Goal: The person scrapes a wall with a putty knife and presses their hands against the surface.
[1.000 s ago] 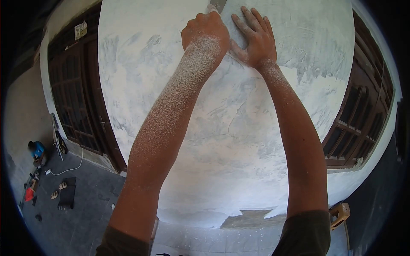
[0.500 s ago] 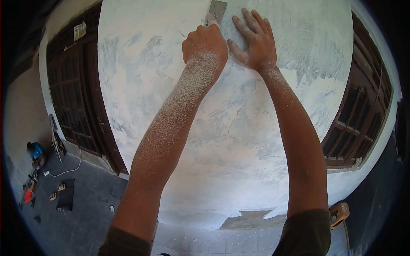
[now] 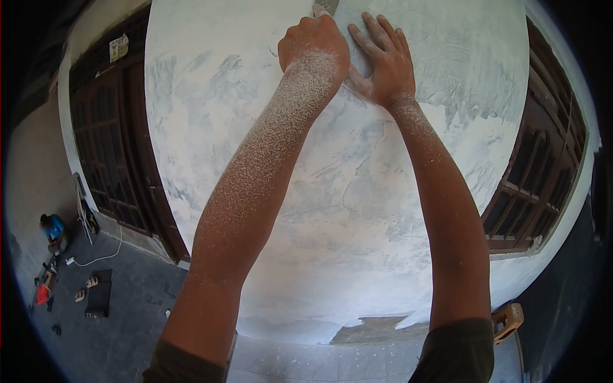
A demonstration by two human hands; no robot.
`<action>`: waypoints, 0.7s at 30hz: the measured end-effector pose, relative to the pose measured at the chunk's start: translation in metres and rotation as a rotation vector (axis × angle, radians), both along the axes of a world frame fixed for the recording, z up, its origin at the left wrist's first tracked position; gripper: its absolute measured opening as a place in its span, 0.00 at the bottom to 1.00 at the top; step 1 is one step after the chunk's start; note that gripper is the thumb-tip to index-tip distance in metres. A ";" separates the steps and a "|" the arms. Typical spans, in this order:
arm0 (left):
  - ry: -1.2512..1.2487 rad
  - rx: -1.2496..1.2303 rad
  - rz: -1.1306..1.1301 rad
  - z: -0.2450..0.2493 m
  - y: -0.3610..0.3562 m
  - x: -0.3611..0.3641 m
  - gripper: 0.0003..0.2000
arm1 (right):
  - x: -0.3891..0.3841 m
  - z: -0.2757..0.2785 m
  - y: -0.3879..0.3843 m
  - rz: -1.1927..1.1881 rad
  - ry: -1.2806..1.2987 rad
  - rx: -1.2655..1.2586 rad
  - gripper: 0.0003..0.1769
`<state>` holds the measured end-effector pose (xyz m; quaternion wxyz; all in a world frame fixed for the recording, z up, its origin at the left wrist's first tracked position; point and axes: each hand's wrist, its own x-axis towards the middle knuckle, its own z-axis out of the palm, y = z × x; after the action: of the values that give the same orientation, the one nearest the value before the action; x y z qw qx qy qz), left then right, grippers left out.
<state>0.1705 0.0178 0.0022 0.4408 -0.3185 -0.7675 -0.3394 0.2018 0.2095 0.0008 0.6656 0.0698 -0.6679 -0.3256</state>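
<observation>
My left hand [image 3: 314,45] is closed around a putty knife [image 3: 332,6], and a finger lies along its grey blade. Most of the tool is hidden behind the fist or cut off by the top edge of the view. Beside it, my right hand [image 3: 387,67] rests with spread fingers against the wall [image 3: 306,255]. White dust coats my left forearm and the fingertips of my right hand. The wall is patchy white and grey, with rough strokes and a thin crack low in the middle.
Dark wooden doors [image 3: 96,143] stand left and a wooden window [image 3: 533,185] right. A person in blue [image 3: 53,228] sits at far left, near a white cord [image 3: 102,256], sandals [image 3: 80,295] and a dark mat [image 3: 98,295]. A wooden stool [image 3: 509,319] is low right.
My left hand has slid upward and slightly right along the wall with the putty knife, so less of the blade shows. My right hand has hardly moved.
</observation>
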 end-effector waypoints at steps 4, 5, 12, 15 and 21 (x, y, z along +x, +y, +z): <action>-0.045 -0.041 -0.002 -0.015 -0.002 0.001 0.25 | 0.000 -0.002 0.002 0.022 0.004 0.007 0.40; -0.043 -0.040 0.000 -0.020 0.000 0.000 0.25 | 0.000 -0.001 0.001 -0.005 0.008 0.000 0.40; 0.003 0.019 -0.007 0.000 0.002 0.000 0.16 | 0.001 -0.001 -0.001 0.042 0.005 0.004 0.39; -0.034 0.021 -0.032 -0.010 0.003 0.000 0.17 | 0.002 -0.001 -0.001 0.012 -0.003 0.006 0.39; -0.027 0.049 -0.011 -0.014 0.009 -0.011 0.26 | -0.001 -0.001 0.001 0.009 0.005 0.000 0.40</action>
<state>0.1599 0.0272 -0.0115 0.4363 -0.3073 -0.7629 -0.3650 0.2003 0.2106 0.0001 0.6686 0.0720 -0.6661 -0.3227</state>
